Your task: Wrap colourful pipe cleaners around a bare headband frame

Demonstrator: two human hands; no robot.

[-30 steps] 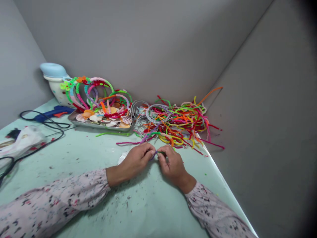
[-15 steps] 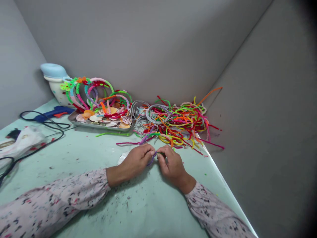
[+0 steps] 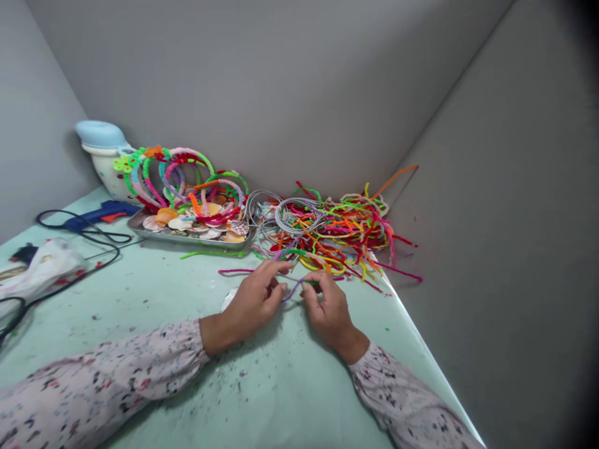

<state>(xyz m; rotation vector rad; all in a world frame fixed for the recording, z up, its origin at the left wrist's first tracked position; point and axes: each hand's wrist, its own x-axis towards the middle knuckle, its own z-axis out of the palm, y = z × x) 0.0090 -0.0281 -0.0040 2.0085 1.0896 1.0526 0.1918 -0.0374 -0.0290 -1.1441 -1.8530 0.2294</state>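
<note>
A purple pipe cleaner (image 3: 294, 290) crosses a thin grey wire in the gap between my two hands. My right hand (image 3: 329, 310) pinches the pipe cleaner where it meets the wire, and a bit of green shows at those fingertips. My left hand (image 3: 256, 294) is at the other side, index finger and thumb spread apart, the thumb close to the purple strand's loose end. Behind the fingers, a ring partly wrapped in green and pink (image 3: 314, 255) curves away; how it joins the wire is hidden.
Behind my hands lies a tangled heap of coloured pipe cleaners (image 3: 360, 224) with grey wire rings (image 3: 292, 218). A metal tray (image 3: 187, 239) holds shells and wrapped hoops. At the left are a blue glue gun (image 3: 100, 213), a black cord (image 3: 112, 252), a plastic bag (image 3: 53, 265) and a blue-lidded container (image 3: 105, 156).
My left fingers have parted from their pinch, with the index finger lifting. More of the purple strand shows between the hands. My right hand keeps its pinch, shifted slightly to the right.
</note>
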